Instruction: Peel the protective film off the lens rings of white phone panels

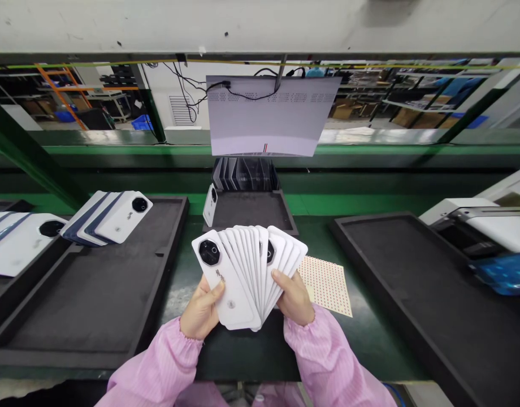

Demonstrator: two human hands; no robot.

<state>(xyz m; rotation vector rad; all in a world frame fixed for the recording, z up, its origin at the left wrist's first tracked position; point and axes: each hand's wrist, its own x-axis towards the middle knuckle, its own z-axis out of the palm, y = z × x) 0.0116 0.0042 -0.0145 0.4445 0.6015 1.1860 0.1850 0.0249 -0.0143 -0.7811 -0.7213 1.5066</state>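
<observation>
The left hand (pixel 203 311) and the right hand (pixel 296 297) grip a fan of white phone covers (pixel 238 277) above the table (pixel 192 345), each thumb pressing on the near side; the other fingers are mostly hidden behind. The camera ends point away from the person. The leftmost cover's long axis runs from upper left to lower right, the rightmost ones lean to the upper right, and the lower ends bunch together. Overlap hides most faces, and a second camera circle is partly covered. A dotted sticker sheet (pixel 328 285) lies beyond the right hand, partly behind it. The left tray (pixel 73 316) carries overlapping covers (pixel 124 217) at its far left corner; the right tray (pixel 433 282) is cut off by the frame. Farther on, the middle tray (pixel 251 206) has one cover (pixel 208 212) standing at its left side and a row of dark sheets (pixel 245 172) at its far end, details hard to make out. A white panel (pixel 272 116) hangs beyond.
</observation>
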